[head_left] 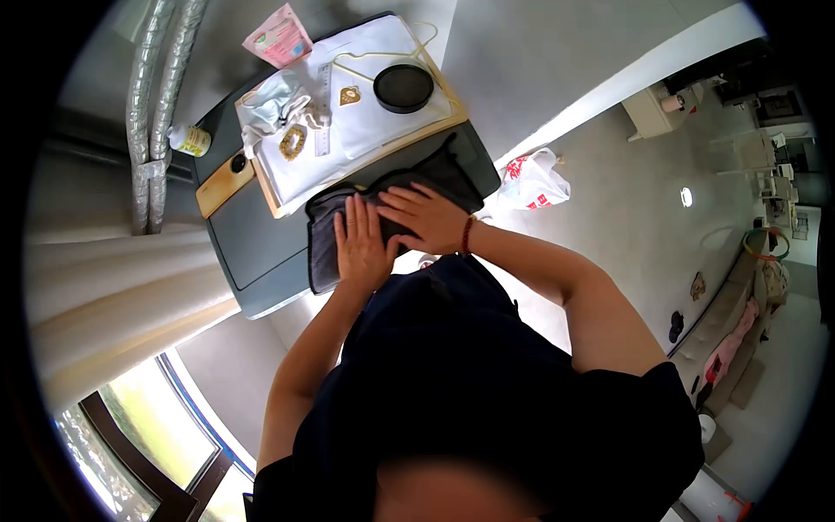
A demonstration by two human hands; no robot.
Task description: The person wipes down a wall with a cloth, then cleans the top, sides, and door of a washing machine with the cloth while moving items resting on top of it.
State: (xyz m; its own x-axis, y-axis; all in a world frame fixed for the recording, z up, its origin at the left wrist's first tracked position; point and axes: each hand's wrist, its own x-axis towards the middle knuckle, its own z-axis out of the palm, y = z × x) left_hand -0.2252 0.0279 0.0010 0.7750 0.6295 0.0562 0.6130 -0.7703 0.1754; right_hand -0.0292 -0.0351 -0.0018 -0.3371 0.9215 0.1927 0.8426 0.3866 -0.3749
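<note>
A dark grey folded cloth (324, 248) lies along the near edge of the grey table (248, 248). My left hand (364, 246) rests flat on it, fingers stretched toward the board. Beside it, my right hand (430, 219) also presses flat on the cloth, its thumb close to the left hand. A dark red bracelet (467, 235) circles the right wrist. Just beyond the cloth is a wooden-edged board (370, 161) covered with white sheets (370, 130).
On the board are a round black lid-like disc (404, 88), a clear ruler (323, 109), a crumpled pale cloth (277, 100) and a gold hanger (365, 56). A phone (224, 185), a small bottle (190, 140) and a pink pouch (278, 36) surround it. A white plastic bag (539, 178) sits on the floor.
</note>
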